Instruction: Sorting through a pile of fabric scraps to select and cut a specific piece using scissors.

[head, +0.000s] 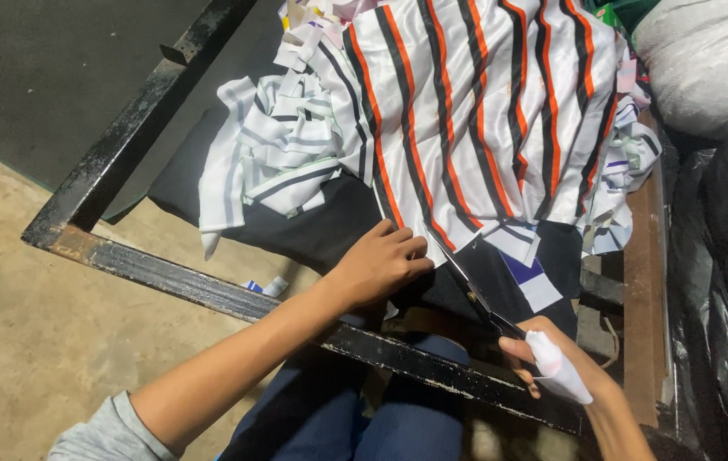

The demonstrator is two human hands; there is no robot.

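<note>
On the black-framed surface [210, 290], your left hand [377, 263] pins the striped cloth [475, 111] just beside the scissors [476, 294] your right hand [552, 363] grips, risking nicked fingers.

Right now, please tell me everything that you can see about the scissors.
The scissors are slim, with dark metal blades that look open, their tips pointing up and left to the lower edge of the striped white, orange and black cloth. The right hand, with a white wrap around part of it, grips the handles, which are mostly hidden. The blades lie above the black cloth on the metal frame. The left hand presses the striped cloth down just beside the blades.
</note>
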